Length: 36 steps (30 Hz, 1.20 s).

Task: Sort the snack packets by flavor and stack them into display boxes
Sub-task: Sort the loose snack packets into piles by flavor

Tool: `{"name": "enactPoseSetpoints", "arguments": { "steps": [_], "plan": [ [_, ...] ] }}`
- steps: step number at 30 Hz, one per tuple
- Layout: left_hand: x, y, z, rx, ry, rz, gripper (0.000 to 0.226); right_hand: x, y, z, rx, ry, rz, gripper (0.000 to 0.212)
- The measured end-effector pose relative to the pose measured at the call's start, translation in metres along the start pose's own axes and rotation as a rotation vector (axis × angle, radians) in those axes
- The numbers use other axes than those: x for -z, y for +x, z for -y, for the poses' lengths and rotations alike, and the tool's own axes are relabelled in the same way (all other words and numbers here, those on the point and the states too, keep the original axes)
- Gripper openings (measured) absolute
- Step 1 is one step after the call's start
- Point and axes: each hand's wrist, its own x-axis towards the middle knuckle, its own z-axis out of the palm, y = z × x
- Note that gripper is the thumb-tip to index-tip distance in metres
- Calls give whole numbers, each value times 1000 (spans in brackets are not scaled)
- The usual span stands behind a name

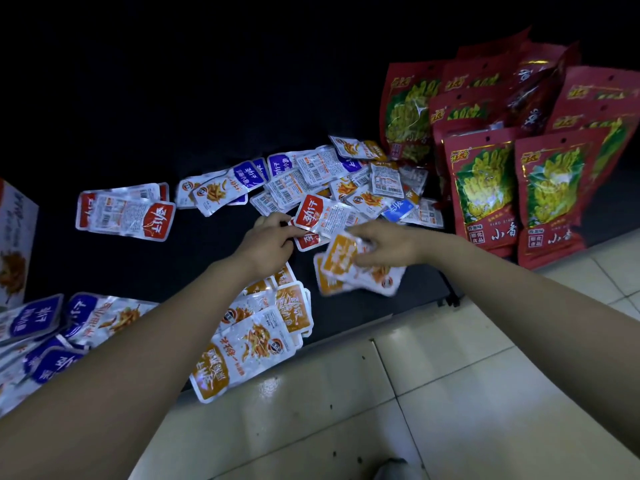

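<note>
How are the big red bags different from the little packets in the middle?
The big red bags stand up in rows; the little packets lie flat in a jumbled heap. The big red bags are much larger; the little packets are white with red, purple, orange or blue ends. Both are shiny.

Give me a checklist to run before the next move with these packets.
1. Right hand grips the orange packets: ok.
2. Left hand has hold of the red packet: cannot tell; its fingers reach the edge.
3. Orange pile within reach for the drop: ok.
4. Red pile apart from the mixed heap: ok.
5. Display box open and ready: cannot tell; only a corner shows.
</note>
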Motion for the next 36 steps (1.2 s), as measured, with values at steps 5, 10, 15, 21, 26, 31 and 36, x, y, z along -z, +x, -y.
{"name": "enactPoseSetpoints", "arguments": {
  "steps": [5,10,15,21,26,31,36],
  "plan": [
    [0,-2,-3,22,-13,14,37,-25,4,6,32,-64,146,22],
    [1,-6,-3,40,-28,29,39,-37,7,15,135,-206,134,40],
    [2,-10,-7,71,-52,43,43,-39,4,14,142,-253,102,47],
    [4,-8,-12,83,-112,-38,48,-11,17,-9,87,-185,-597,49],
    [5,3,-18,228,-571,-85,59,-22,41,-15,-27,-447,-400,79],
    [2,14,-25,319,-750,-136,40,-29,47,-23,90,-346,-435,75],
    [-2,20,-26,377,-753,-230,13,-28,42,-29,155,-239,-463,69]
  ]
}}
